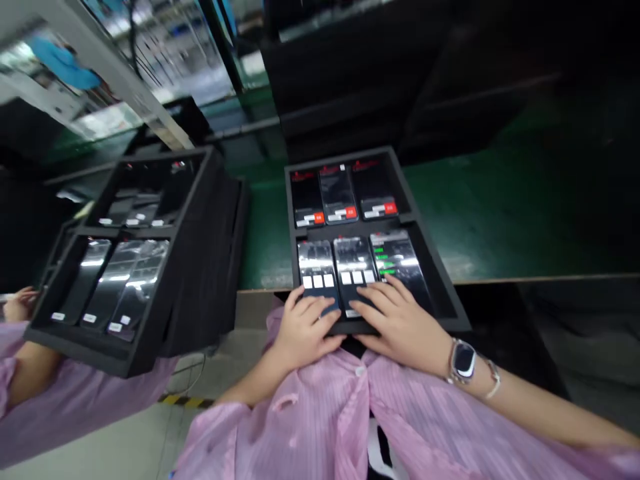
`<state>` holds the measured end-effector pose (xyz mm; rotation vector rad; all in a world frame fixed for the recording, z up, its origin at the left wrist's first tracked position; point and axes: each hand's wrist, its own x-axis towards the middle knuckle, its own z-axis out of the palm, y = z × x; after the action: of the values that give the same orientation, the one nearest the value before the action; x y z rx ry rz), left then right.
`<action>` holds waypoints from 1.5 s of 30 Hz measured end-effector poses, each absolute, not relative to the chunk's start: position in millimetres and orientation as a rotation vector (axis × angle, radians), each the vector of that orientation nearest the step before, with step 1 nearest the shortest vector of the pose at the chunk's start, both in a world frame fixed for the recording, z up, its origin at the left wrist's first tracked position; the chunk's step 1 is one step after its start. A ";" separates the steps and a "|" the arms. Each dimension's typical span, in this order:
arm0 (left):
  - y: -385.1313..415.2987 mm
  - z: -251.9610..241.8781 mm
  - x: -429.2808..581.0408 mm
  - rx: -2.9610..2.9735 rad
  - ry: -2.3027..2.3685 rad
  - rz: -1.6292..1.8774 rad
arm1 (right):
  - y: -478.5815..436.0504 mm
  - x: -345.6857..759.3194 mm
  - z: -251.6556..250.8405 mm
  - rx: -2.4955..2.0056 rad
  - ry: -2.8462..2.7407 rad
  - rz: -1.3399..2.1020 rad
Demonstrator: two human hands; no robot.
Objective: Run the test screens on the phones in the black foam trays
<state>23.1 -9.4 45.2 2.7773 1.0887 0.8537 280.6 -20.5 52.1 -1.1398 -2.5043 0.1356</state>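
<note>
A black tray [434,260] lies in front of me at the table's edge, with smartphones in two rows. My left hand [307,330] rests over the near-left phone [315,255], fingers spread and fingertips on its lower screen. The fingers of my right hand [403,323] fan out over the middle phone [351,253] and the lower part of the right phone [397,253]. White squares show on the left and middle screens; green text is on the right one. Both thumbs are near the tray's front edge. The far-row phones [337,193] have dark screens with red marks.
At left, a second black tray [173,263] of phones sits tilted on a dark stack [213,267]. Another person's hand [20,305] and pink sleeve [95,400] are beside it. A black curtain [360,87] hangs behind the green tabletop [490,220].
</note>
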 end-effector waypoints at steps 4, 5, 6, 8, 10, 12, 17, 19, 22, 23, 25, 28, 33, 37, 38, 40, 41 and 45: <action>-11.6 37.6 20.7 2.781 1.134 0.909 | -20.1 276.3 42.9 -1.099 -2.445 0.112; -12.2 35.3 20.2 2.786 1.143 0.910 | -20.1 275.9 40.9 -1.084 -2.431 0.097; -13.0 33.3 19.8 2.789 1.155 0.899 | -20.3 275.8 39.4 -1.069 -2.424 0.085; -15.2 29.8 19.4 2.794 1.171 0.854 | -21.0 276.7 37.9 -1.031 -2.423 0.055; -17.7 27.2 19.7 2.803 1.170 0.792 | -21.4 278.4 37.6 -0.977 -2.430 0.016; -19.7 25.3 20.5 2.817 1.159 0.781 | -21.0 280.6 37.1 -0.918 -2.429 -0.025; -21.9 22.3 22.6 2.839 1.121 0.825 | -19.6 285.2 31.9 -0.850 -2.425 -0.042; -22.4 21.0 23.1 2.836 1.116 0.784 | -20.3 286.7 29.8 -0.850 -2.430 -0.028; -22.5 19.3 24.1 2.840 1.120 0.774 | -21.0 288.5 28.6 -0.846 -2.434 -0.034; -22.3 18.9 24.3 2.844 1.124 0.768 | -20.9 288.7 28.9 -0.842 -2.432 -0.042; -21.9 19.2 24.4 2.842 1.133 0.709 | -20.2 288.4 30.8 -0.836 -2.430 -0.044; -22.8 22.5 23.9 2.804 1.129 0.579 | -20.5 287.0 36.5 -0.857 -2.436 -0.015; -22.2 30.8 25.9 2.705 1.149 0.566 | -23.6 287.2 45.1 -0.953 -2.471 0.007; -15.8 34.3 27.5 2.708 1.125 0.775 | -23.3 287.6 47.8 -1.065 -2.499 0.071; -14.8 34.5 27.6 2.710 1.121 0.803 | -23.2 287.4 48.3 -1.084 -2.501 0.078; -13.9 34.4 27.7 2.698 1.128 0.784 | -23.0 287.1 48.9 -1.101 -2.500 0.075; -13.8 34.1 27.8 2.686 1.135 0.748 | -22.9 287.2 49.0 -1.102 -2.499 0.071; -13.2 32.6 28.3 2.632 1.160 0.643 | -22.2 288.4 48.8 -1.096 -2.497 0.086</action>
<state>28.3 -13.2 32.6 2.6322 1.1595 0.6433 288.4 -22.2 48.8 -1.0956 -2.4966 0.0863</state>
